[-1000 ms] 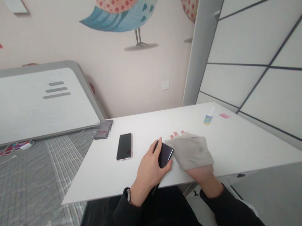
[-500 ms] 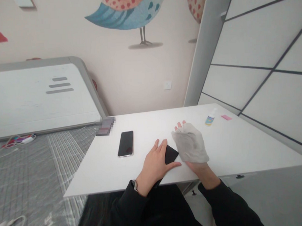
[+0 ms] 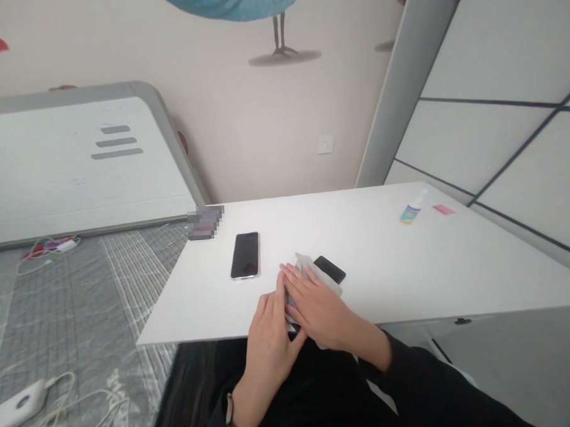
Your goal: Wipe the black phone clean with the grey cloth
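Observation:
A black phone (image 3: 331, 269) lies on the white table (image 3: 401, 277) near its front edge, and only its far end shows. A grey cloth (image 3: 305, 267) covers the rest of it. My right hand (image 3: 320, 307) lies flat on the cloth and presses it onto the phone. My left hand (image 3: 270, 330) is at the table's edge, fingers together along the left side of the phone and cloth, thumb tucked under my right hand, gripping the phone's near end.
A second dark-screened phone (image 3: 245, 255) lies to the left. A small spray bottle (image 3: 410, 212) and a pink slip (image 3: 443, 210) sit at the far right. A blurred object (image 3: 205, 222) is at the far left corner. Cables and a white charger (image 3: 17, 403) lie on the grey bedding.
My right hand drew the cloth from the right of the black phone back over it, toward me. My left hand slid to the table's edge. The view tilted down.

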`<move>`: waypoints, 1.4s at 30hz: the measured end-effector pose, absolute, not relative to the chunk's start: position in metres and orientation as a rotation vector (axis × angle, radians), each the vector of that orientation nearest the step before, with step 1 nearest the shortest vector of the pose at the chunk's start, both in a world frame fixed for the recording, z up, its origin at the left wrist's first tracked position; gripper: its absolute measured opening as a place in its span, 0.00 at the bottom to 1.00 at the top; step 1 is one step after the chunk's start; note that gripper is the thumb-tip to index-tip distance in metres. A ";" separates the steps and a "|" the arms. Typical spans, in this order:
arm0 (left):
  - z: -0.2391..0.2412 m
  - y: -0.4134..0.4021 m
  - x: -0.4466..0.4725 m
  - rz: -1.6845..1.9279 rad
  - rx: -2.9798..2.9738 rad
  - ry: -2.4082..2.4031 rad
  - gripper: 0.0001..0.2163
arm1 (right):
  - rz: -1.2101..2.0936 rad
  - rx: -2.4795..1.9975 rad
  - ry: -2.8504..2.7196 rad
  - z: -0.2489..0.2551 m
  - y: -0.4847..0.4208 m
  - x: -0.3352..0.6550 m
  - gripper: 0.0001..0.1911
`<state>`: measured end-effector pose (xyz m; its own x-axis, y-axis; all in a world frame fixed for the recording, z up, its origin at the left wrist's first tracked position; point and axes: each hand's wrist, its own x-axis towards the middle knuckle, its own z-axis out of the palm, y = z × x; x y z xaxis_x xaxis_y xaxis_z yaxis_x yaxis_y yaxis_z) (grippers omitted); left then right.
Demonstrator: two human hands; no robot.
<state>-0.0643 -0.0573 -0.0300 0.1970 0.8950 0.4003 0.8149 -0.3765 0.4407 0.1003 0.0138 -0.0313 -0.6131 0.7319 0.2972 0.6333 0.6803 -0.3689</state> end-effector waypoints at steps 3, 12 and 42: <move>-0.031 -0.056 -0.065 0.967 2.254 1.705 0.54 | 0.283 -1.140 -2.484 -0.026 0.029 0.101 0.32; -0.033 -0.059 -0.069 0.993 2.234 1.700 0.51 | 0.254 -1.167 -2.469 -0.032 0.035 0.090 0.37; -0.041 -0.062 -0.069 1.014 2.243 1.746 0.50 | 0.411 -1.139 -2.318 -0.033 -0.023 0.141 0.55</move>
<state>-0.0690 -0.0619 -0.0414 0.1082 0.8984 0.4257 0.8151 -0.3253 0.4793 0.1413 -0.0231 -0.0334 -0.5111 0.7986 0.3176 0.6408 0.6004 -0.4784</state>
